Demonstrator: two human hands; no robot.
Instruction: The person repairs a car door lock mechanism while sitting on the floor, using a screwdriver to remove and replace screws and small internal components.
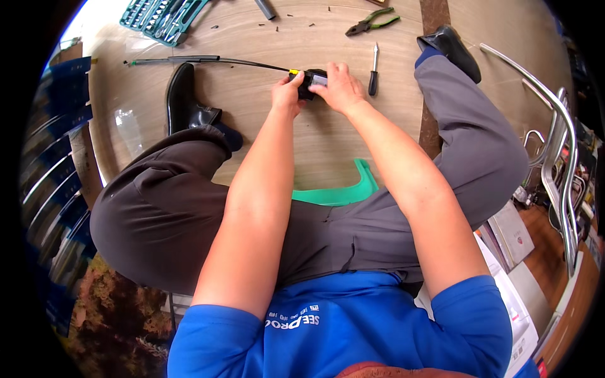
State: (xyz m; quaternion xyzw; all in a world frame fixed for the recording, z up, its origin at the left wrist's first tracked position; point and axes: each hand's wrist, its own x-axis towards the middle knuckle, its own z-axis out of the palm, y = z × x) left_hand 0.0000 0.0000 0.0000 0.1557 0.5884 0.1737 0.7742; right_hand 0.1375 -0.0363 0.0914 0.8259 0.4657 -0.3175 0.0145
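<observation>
Both of my hands are on a small black boxy part [305,89] with a grey face, held just above the floor between my feet. Fingers and thumb of my left hand [287,96] close on its left side, beside a yellow fitting [293,72]. My right hand [341,89] grips the other side, with the thumb against the grey face. From the yellow fitting a black cable [252,63] runs left to a thicker sleeve [183,59] and a green-tipped end. My fingers hide much of the part.
Right of my hands lies a screwdriver [374,70]; green-handled pliers [372,22] are farther off. A teal socket set case [165,19] sits far left, with several small screws near a dark tube [265,9]. A green curved strip [340,193] lies before me. Bent metal tubes [554,126] stand right.
</observation>
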